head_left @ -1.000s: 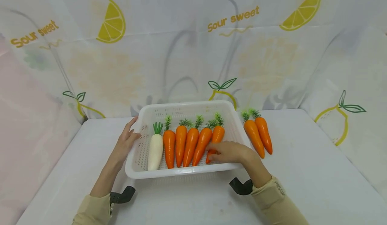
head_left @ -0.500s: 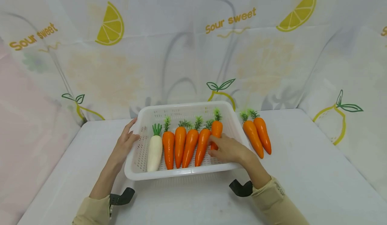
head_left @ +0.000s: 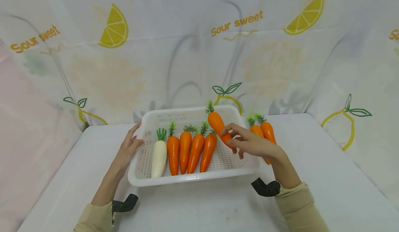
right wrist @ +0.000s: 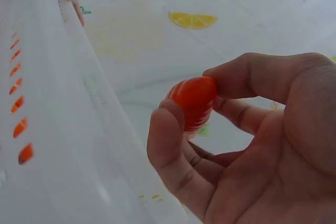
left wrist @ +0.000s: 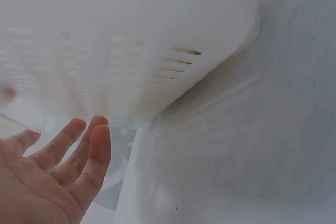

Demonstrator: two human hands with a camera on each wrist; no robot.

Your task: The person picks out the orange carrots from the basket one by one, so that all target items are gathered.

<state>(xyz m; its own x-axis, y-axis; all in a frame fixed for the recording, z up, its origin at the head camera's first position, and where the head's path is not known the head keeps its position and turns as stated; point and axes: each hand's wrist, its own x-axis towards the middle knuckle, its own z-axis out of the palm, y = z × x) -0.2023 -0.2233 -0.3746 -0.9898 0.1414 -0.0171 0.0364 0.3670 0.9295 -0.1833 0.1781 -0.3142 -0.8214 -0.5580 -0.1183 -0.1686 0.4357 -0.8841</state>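
My right hand pinches a carrot near its tapered lower end, above the right part of a white perforated basket. The green tuft of this carrot points up and to the left. In the right wrist view, thumb and fingers meet around the orange tip. At the basket's left side, my left hand rests against the rim with fairly straight fingers; the left wrist view has its fingers along the outer wall. Inside the basket, a white radish lies left of several carrots in a row.
Two more carrots lie on the white table just right of the basket, partly hidden behind the right hand. A cloth backdrop with lemon prints stands close behind the basket. Black wrist mounts sit near both sleeves.
My right hand has lifted the rightmost carrot out of the row and up, tilting it, and has moved right. The left hand has stayed at the basket's left rim.
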